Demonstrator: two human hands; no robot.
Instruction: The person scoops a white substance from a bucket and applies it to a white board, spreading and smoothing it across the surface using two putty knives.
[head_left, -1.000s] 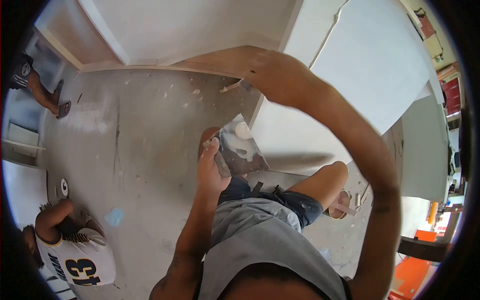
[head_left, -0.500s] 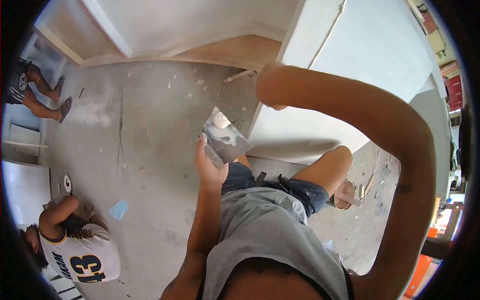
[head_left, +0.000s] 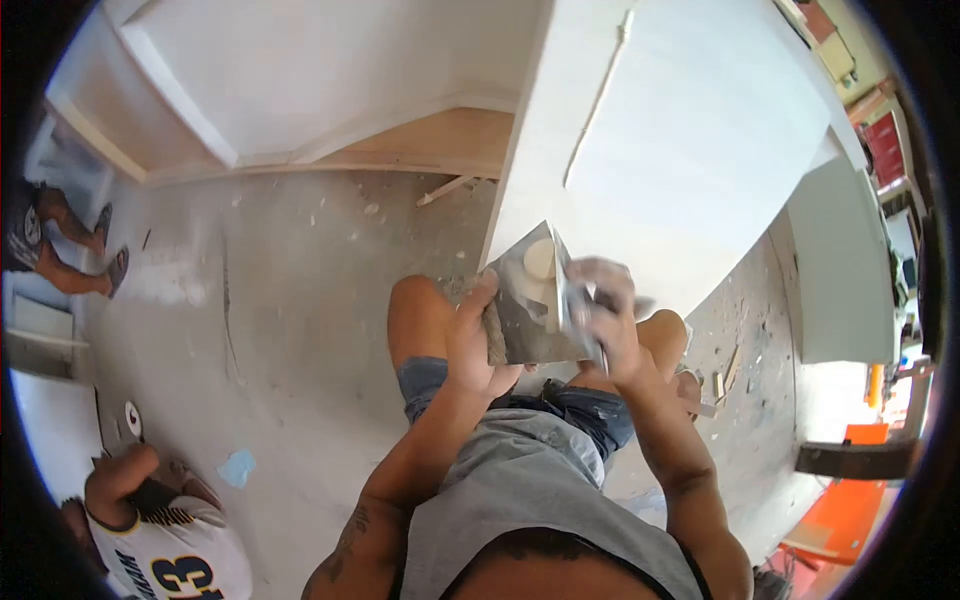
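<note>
Plate point(head_left: 528, 322) gripped by left hand point(head_left: 474, 338), blurred blade point(head_left: 576, 311) alongside, held in right hand point(head_left: 614, 318)

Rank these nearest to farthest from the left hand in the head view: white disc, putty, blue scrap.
1. Putty: on the plate in the left hand.
2. Blue scrap: on the floor, to the left.
3. White disc: on the floor, farther left.

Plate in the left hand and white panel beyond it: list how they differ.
The plate is dark grey; the panel is white. The plate is far smaller than the panel. The plate carries a rounded lump, the panel a long thin bead. The left hand grips the plate; no hand holds the panel. Both bear pale, paste-like material.
</note>
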